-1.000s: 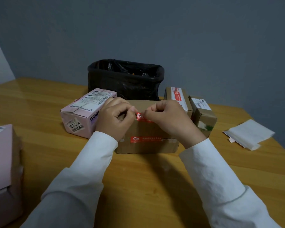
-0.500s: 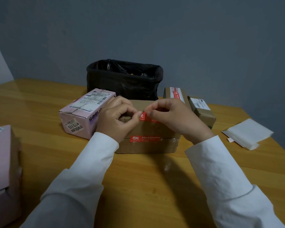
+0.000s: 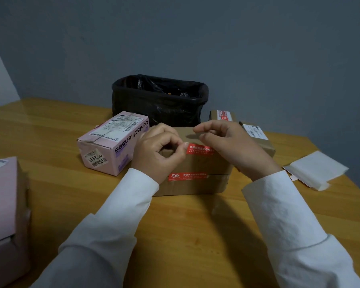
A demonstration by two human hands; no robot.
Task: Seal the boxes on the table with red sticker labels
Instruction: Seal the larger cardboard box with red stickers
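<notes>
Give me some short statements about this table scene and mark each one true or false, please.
1. The brown box in front of the person carries two red stickers. True: an upper sticker and a lower sticker.
2. The right hand pinches the upper sticker. False: its fingers are spread loosely above it and hold nothing.
3. The left hand touches the left end of the upper sticker. True.
4. The pink box stands right of the brown box. False: it stands on the left.
5. The black bin stands behind the brown box. True.

Long white sleeves (image 3: pixel 116 208) (creased fabric)
</notes>
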